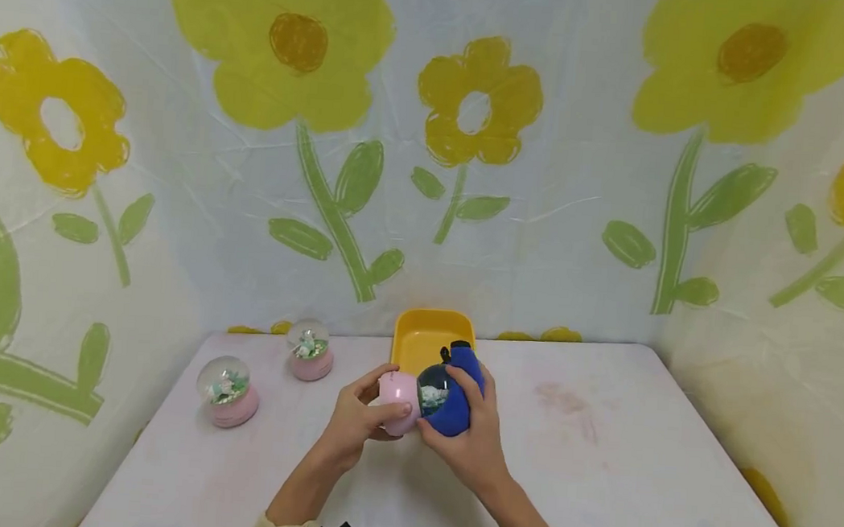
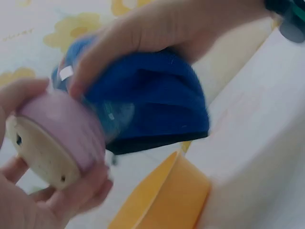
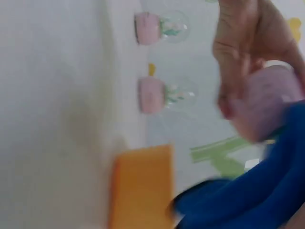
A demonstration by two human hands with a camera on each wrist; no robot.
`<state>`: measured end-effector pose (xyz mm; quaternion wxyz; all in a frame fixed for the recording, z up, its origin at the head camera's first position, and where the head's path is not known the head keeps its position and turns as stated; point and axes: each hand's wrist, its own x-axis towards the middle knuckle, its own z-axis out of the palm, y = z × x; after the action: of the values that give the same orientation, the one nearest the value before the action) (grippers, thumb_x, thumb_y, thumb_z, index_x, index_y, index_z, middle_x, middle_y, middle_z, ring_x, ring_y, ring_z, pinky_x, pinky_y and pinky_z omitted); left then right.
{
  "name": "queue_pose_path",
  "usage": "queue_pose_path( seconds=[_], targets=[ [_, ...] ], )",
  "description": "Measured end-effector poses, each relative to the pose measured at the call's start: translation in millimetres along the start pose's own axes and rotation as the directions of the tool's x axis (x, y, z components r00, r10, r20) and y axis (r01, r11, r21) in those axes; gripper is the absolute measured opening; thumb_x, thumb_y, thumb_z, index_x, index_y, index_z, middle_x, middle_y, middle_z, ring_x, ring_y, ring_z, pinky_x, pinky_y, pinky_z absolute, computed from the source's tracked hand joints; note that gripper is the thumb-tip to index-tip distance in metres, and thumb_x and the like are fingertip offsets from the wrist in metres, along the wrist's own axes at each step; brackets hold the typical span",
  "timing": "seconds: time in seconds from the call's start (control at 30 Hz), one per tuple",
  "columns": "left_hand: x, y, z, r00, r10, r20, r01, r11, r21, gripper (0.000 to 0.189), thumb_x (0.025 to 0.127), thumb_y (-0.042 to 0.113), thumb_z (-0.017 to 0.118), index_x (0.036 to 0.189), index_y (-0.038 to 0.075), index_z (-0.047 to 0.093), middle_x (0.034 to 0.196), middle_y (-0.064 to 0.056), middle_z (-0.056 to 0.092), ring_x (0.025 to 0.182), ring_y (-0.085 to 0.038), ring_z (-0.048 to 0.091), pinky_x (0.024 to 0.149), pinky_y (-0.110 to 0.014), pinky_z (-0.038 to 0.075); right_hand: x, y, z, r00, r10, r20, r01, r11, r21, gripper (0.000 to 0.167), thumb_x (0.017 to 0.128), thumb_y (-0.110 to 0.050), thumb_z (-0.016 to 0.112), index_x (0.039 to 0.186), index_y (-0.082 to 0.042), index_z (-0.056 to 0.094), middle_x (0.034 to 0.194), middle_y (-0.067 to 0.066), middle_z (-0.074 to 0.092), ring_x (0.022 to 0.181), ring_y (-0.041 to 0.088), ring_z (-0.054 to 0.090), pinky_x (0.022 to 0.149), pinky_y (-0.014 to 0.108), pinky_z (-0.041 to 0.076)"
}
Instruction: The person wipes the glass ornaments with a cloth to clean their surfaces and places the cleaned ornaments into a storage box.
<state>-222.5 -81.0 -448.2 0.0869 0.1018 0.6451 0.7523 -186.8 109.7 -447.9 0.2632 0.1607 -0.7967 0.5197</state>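
In the head view, my left hand (image 1: 349, 422) grips the pink base of a snow globe (image 1: 396, 399), which is tipped on its side with its glass dome pointing right. My right hand (image 1: 475, 440) holds a blue cloth (image 1: 454, 415) with a black edge around the dome, partly covering it. White and green shapes show inside the glass. The left wrist view shows the globe's pale underside (image 2: 45, 150) facing out, with the blue cloth (image 2: 162, 95) hanging in folds. In the right wrist view the pink base (image 3: 267, 102) is blurred beside the cloth.
A yellow tray (image 1: 428, 340) stands at the table's back edge, just beyond the hands. Two more pink-based snow globes stand upright at left, one nearer (image 1: 232, 405) and one farther back (image 1: 310, 361). Flower-printed cloth walls surround the white table (image 1: 598, 468).
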Motion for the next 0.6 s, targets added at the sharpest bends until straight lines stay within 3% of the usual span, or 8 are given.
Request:
queue_pose_path(
  seconds=[0.13, 0.23, 0.3, 0.4, 0.5, 0.6],
  targets=[
    [-6.6, 3.4, -1.1, 0.997, 0.064, -0.039, -0.059, 0.991, 0.124, 0.065, 0.074, 0.013, 0.085, 0.134, 0.013, 0.058, 0.133, -0.015, 0.051, 0.096, -0.029, 0.06, 0.068, -0.042, 0.058, 2.7, 10, -6, 0.987, 0.022, 0.161, 0.006, 0.985, -0.175, 0.08, 0.068, -0.031, 0.09, 0.137, -0.031, 0.049, 0.152, 0.007, 0.024, 0.117, 0.038, 0.05, 0.084, 0.052, 0.052],
    [-9.6, 10.5, -5.2, 0.997, 0.08, 0.024, -0.083, 0.981, 0.176, 0.067, 0.072, 0.009, 0.086, 0.133, 0.011, 0.059, 0.135, -0.016, 0.05, 0.086, -0.03, 0.065, 0.068, -0.039, 0.058, 7.6, 3, -17, 0.953, 0.02, 0.304, 0.056, 0.97, -0.238, 0.077, 0.068, -0.036, 0.089, 0.135, -0.032, 0.05, 0.151, 0.007, 0.026, 0.114, 0.037, 0.053, 0.082, 0.048, 0.053],
    [-9.1, 14.4, -10.4, 0.995, 0.071, 0.076, -0.084, 0.979, 0.185, 0.066, 0.071, 0.007, 0.086, 0.132, 0.01, 0.059, 0.135, -0.017, 0.05, 0.082, -0.031, 0.067, 0.068, -0.038, 0.058, 12.2, -1, -23, 0.923, 0.013, 0.385, 0.081, 0.971, -0.226, 0.075, 0.068, -0.042, 0.088, 0.133, -0.035, 0.051, 0.15, 0.006, 0.028, 0.113, 0.034, 0.054, 0.082, 0.046, 0.054],
    [-4.5, 16.2, -17.1, 0.99, 0.034, 0.138, -0.056, 0.986, 0.159, 0.065, 0.071, 0.008, 0.085, 0.131, 0.01, 0.059, 0.133, -0.018, 0.051, 0.082, -0.033, 0.067, 0.065, -0.039, 0.058, 20.7, -1, -29, 0.89, -0.017, 0.455, 0.08, 0.989, -0.12, 0.073, 0.068, -0.045, 0.087, 0.131, -0.035, 0.052, 0.147, 0.002, 0.032, 0.115, 0.03, 0.052, 0.082, 0.043, 0.054],
    [2.2, 10.8, -21.2, 0.98, -0.014, 0.198, 0.0, 0.997, 0.071, 0.062, 0.075, 0.011, 0.082, 0.132, 0.01, 0.058, 0.126, -0.018, 0.054, 0.093, -0.032, 0.062, 0.067, -0.041, 0.058, 24.9, 5, -34, 0.886, -0.012, 0.464, -0.022, 0.997, 0.069, 0.068, 0.072, -0.036, 0.086, 0.132, -0.031, 0.052, 0.141, 0.001, 0.038, 0.113, 0.03, 0.05, 0.082, 0.041, 0.052],
    [7.4, -1.1, -22.7, 0.954, -0.054, 0.293, 0.093, 0.988, -0.12, 0.058, 0.081, 0.009, 0.075, 0.134, 0.01, 0.053, 0.125, -0.015, 0.052, 0.104, -0.03, 0.056, 0.073, -0.046, 0.056, 22.2, 13, -34, 0.893, 0.006, 0.449, -0.149, 0.947, 0.284, 0.066, 0.078, -0.023, 0.08, 0.136, -0.023, 0.049, 0.135, 0.009, 0.046, 0.111, 0.036, 0.05, 0.082, 0.042, 0.052]
  ],
)
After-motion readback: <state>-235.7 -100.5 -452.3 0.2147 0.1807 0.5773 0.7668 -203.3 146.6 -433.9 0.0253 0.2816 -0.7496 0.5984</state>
